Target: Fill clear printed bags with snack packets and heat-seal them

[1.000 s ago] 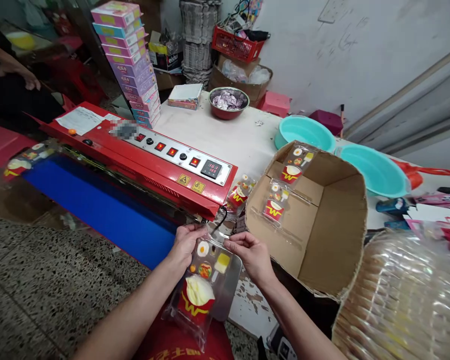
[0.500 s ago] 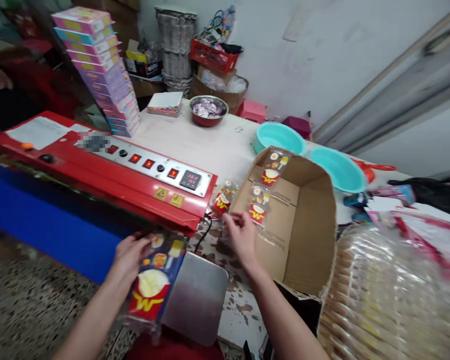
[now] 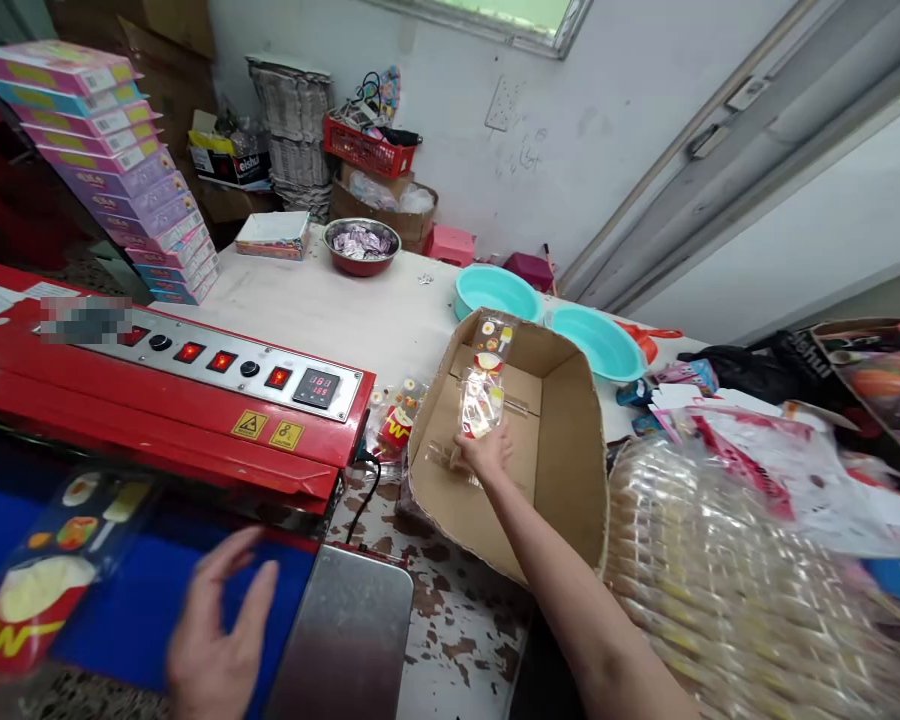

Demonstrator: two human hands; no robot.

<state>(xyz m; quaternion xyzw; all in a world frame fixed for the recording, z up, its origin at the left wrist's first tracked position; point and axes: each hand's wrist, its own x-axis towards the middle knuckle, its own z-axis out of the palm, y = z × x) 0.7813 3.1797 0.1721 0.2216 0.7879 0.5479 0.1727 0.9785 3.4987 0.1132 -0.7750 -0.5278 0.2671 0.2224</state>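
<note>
My left hand [image 3: 221,625] is over the blue conveyor belt [image 3: 146,600], fingers apart and nothing in it. To its left a clear plastic packet [image 3: 37,590] with a red fries-box picture lies on the belt, slightly blurred. My right hand [image 3: 487,450] reaches into an open cardboard box [image 3: 562,440]. Its thumb and fingers close around the lower end of a shiny packet [image 3: 484,400] of the same kind; glare hides part of its print. Just beyond, another such packet [image 3: 491,345] rests at the box's far end.
The red sealing machine [image 3: 195,410] with lit switches stands at left, a metal plate [image 3: 349,630] near its end. More packets [image 3: 394,425] lie beside the box. Turquoise basins [image 3: 596,340], a bowl of sachets [image 3: 361,245], stacked boxes [image 3: 120,180] and bundled plastic packs [image 3: 712,560] surround the work area.
My left hand has let go of its packet, which now lies on the blue belt. My right hand has moved from the box's edge into it, onto a packet. The view has swung right.
</note>
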